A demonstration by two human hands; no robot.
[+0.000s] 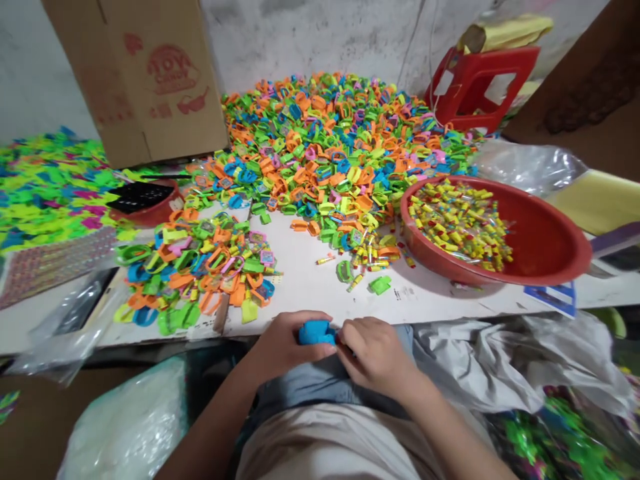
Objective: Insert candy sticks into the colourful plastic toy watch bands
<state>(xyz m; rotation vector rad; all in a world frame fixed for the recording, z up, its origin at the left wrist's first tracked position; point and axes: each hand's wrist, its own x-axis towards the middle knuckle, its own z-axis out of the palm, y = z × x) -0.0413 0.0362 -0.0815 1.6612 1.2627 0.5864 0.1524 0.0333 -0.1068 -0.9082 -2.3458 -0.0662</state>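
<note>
My left hand (293,343) grips a blue plastic toy watch (317,332) between thumb and fingers, just off the table's front edge and above my lap. Against the right end of the watch, my right hand (373,350) is closed in a pinch. A small reddish bit shows at its fingertips, but the fingers cover most of it. Beyond my hands, a few small yellow tubes with red ends (370,250) lie among loose toy watches. A green toy watch (380,285) lies near the table edge. To the left is a smaller heap of mixed-colour toy watches (200,267).
A large heap of toy watches (320,147) spreads along the wall. The red basin (545,233) at right holds small yellow packets. At left stand a cardboard box (150,80), a small red bowl (145,215) and bright plastic pieces (45,187). A red stool (483,87) stands behind.
</note>
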